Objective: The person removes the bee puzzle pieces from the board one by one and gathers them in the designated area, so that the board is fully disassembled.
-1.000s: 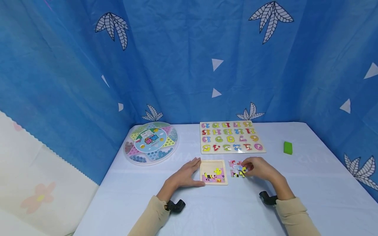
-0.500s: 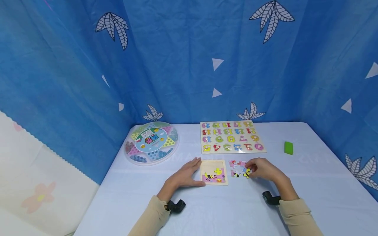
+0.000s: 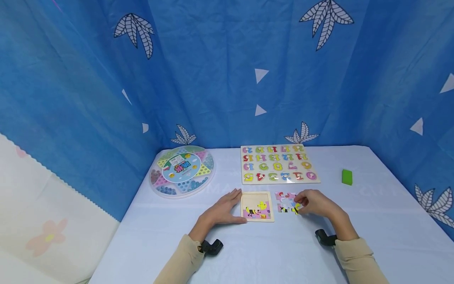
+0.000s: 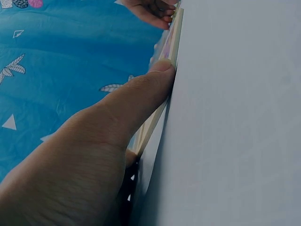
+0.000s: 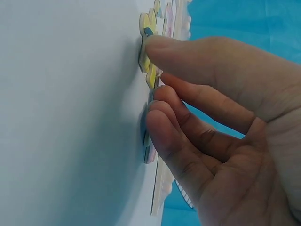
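Yellow piece point(image 3: 296, 209) pinched in the right hand point(image 3: 313, 203), right of the frame point(image 3: 260, 220).
Thumb and fingers are clamped on it, at the edge of the loose pieces point(image 3: 281, 196). The left hand point(image 3: 223, 209) spans the frame's left side, thumb and fingers apart. The frame is part-filled, pale wood showing above. Behind on the bench point(image 3: 269, 252) lie a number board point(image 3: 269, 182), a disc game point(image 3: 182, 167) and, far right, a green block point(image 3: 347, 177).

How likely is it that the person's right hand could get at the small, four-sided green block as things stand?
Probably yes: the green block lies beyond the right hand, off to its right, and nothing visible stands between. The hand would likely first leave the flat yellow jigsaw piece it seems to pinch.
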A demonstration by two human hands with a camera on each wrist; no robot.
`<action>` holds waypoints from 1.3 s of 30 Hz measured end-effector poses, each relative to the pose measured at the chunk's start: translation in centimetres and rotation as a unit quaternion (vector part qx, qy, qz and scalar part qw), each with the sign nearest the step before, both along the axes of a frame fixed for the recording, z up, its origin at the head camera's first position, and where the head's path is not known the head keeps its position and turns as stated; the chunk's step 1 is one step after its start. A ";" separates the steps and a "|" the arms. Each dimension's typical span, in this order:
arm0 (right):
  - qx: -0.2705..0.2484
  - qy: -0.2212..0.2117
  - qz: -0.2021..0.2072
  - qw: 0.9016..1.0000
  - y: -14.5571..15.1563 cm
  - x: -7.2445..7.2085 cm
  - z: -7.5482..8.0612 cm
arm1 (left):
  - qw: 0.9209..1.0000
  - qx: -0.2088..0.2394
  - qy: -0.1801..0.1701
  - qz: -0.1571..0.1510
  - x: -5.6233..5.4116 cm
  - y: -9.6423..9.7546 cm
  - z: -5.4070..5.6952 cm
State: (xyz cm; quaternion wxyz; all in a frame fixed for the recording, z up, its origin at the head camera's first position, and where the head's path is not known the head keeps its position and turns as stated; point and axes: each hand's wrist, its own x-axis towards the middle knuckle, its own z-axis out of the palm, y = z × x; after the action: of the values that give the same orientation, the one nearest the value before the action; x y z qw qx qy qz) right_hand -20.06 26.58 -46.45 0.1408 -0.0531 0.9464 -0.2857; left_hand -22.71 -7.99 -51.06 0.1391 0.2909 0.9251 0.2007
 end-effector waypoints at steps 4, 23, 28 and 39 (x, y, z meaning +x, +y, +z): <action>0.002 0.004 0.004 1.000 0.0 -0.1 -0.2 | 1.000 0.000 0.000 -0.001 0.0 0.0 0.1; 0.007 0.006 0.005 1.000 0.2 -0.3 -0.2 | 1.000 0.000 0.002 -0.001 -0.1 0.0 0.1; 0.003 0.008 0.006 1.000 0.3 -0.2 -0.1 | 1.000 -0.001 0.002 -0.001 -0.1 0.1 0.1; -0.017 0.014 0.013 1.000 0.0 -0.2 -0.2 | 1.000 -0.001 -0.004 0.003 0.1 0.0 0.1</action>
State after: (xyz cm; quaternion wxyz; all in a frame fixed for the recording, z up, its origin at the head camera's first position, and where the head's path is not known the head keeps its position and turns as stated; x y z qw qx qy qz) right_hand -20.21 26.53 -46.69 0.1304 -0.0713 0.9426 -0.2989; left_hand -22.66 -8.03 -50.93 0.1424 0.2870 0.9256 0.2017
